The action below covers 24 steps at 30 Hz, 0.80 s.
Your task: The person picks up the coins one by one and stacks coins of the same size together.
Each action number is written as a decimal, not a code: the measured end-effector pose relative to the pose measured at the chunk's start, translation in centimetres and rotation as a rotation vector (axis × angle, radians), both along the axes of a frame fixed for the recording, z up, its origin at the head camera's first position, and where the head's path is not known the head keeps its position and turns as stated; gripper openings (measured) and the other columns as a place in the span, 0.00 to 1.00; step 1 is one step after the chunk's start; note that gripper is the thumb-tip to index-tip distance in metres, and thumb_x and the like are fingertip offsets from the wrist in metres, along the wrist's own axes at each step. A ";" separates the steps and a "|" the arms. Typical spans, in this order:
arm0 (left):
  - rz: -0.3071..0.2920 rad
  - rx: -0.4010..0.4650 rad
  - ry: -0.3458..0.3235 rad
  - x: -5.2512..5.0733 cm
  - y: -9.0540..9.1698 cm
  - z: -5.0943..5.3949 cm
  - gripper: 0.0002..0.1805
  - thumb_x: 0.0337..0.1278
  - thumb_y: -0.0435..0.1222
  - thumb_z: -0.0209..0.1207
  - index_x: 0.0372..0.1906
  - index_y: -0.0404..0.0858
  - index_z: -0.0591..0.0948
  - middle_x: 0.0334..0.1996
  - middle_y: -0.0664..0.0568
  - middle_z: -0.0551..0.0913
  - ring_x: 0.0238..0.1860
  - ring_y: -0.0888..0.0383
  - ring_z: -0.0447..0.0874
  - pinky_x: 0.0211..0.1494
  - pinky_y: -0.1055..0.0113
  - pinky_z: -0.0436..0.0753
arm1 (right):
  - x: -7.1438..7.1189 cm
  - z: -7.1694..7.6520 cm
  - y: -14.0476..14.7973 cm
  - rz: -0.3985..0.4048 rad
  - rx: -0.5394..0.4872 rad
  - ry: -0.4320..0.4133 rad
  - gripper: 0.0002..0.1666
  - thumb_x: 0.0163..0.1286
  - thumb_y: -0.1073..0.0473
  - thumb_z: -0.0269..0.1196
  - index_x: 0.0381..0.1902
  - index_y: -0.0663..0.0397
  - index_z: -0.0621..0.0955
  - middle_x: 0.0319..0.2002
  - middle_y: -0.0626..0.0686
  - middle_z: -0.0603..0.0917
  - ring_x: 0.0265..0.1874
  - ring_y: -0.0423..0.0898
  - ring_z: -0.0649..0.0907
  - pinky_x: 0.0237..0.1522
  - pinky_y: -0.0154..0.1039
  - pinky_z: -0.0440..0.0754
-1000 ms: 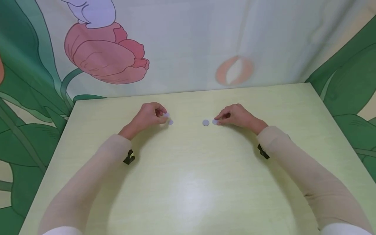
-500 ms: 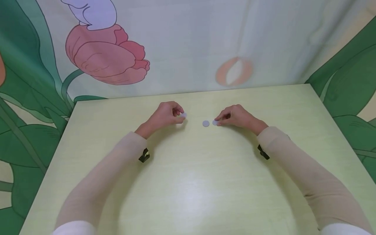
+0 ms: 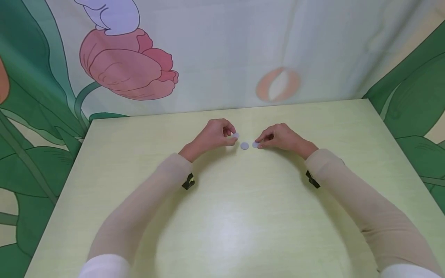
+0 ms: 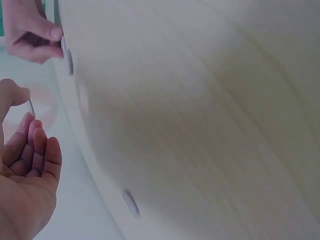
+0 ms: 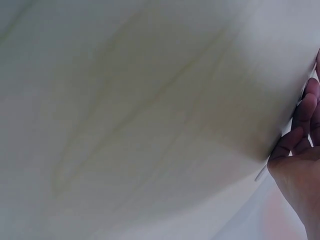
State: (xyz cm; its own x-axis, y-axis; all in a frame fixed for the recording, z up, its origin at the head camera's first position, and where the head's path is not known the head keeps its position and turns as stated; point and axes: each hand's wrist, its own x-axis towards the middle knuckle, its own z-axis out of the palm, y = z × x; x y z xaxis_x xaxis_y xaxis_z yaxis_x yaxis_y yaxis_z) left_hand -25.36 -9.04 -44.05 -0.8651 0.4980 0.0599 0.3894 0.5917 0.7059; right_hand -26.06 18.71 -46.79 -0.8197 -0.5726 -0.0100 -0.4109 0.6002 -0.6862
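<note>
Carried rightward since the earlier frame, one pale disc (image 3: 236, 135) is pinched in the left hand (image 3: 218, 133), with a flat-lying disc (image 3: 245, 146) set just to that hand's right, beside another disc (image 3: 255, 145) pinched by the right hand (image 3: 281, 136).

a pale table (image 3: 222, 216) reaches past 6 o'clock. behind it, at 12 o'clock, hangs a whitish curtain (image 3: 215, 46), printed with a pink flower (image 3: 125, 67) at 10, an orange ring (image 3: 263, 88) between 1 and 2, and green leaves (image 3: 417, 88) near 3 and 9.
</note>
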 end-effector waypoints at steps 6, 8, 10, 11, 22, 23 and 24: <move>-0.023 -0.054 -0.004 -0.3 2.2 -0.2 0.10 0.54 0.36 0.68 0.38 0.34 0.85 0.31 0.49 0.81 0.34 0.56 0.74 0.38 0.69 0.74 | 0.0 0.0 0.0 -0.006 -0.003 -0.004 0.10 0.61 0.58 0.76 0.41 0.49 0.92 0.33 0.46 0.89 0.30 0.44 0.78 0.35 0.32 0.75; -0.023 -0.068 -0.012 -0.3 2.7 -0.3 0.10 0.55 0.36 0.68 0.38 0.34 0.85 0.32 0.49 0.81 0.34 0.56 0.74 0.38 0.69 0.74 | 0.0 0.0 0.0 0.000 -0.003 0.003 0.09 0.62 0.59 0.75 0.41 0.49 0.92 0.33 0.46 0.89 0.30 0.44 0.78 0.36 0.32 0.75; -0.021 -0.079 -0.023 -0.3 3.2 -0.3 0.10 0.55 0.36 0.68 0.38 0.34 0.85 0.31 0.50 0.80 0.34 0.56 0.74 0.38 0.70 0.73 | 0.0 0.1 -0.1 0.008 -0.002 0.005 0.09 0.62 0.59 0.75 0.41 0.50 0.92 0.32 0.46 0.88 0.30 0.44 0.78 0.36 0.33 0.74; -0.021 -0.081 -0.028 -0.2 3.4 -0.3 0.09 0.55 0.36 0.68 0.38 0.34 0.85 0.31 0.50 0.80 0.33 0.57 0.74 0.38 0.70 0.73 | 0.0 0.1 -0.1 0.011 -0.001 0.001 0.09 0.63 0.59 0.75 0.41 0.50 0.91 0.31 0.46 0.87 0.30 0.44 0.77 0.36 0.34 0.74; -0.051 -0.110 -0.048 -0.1 4.4 -0.7 0.08 0.55 0.33 0.68 0.38 0.33 0.85 0.31 0.50 0.80 0.33 0.57 0.74 0.38 0.70 0.74 | 0.0 0.2 -0.2 0.007 0.066 -0.009 0.09 0.64 0.57 0.74 0.40 0.50 0.86 0.25 0.46 0.80 0.29 0.44 0.76 0.38 0.39 0.73; -0.050 -0.109 -0.050 -0.1 4.5 -0.7 0.08 0.54 0.33 0.68 0.38 0.33 0.85 0.31 0.49 0.81 0.33 0.57 0.74 0.38 0.70 0.74 | 0.0 0.2 -0.2 0.008 0.067 -0.009 0.08 0.64 0.56 0.74 0.39 0.49 0.86 0.25 0.46 0.80 0.28 0.44 0.76 0.37 0.39 0.73; -0.049 -0.106 -0.054 -0.1 4.5 -0.8 0.08 0.54 0.33 0.68 0.38 0.33 0.85 0.32 0.49 0.81 0.34 0.57 0.75 0.39 0.70 0.75 | 0.0 0.2 -0.1 0.008 0.068 -0.009 0.07 0.64 0.56 0.74 0.39 0.49 0.86 0.25 0.46 0.79 0.28 0.44 0.75 0.37 0.39 0.72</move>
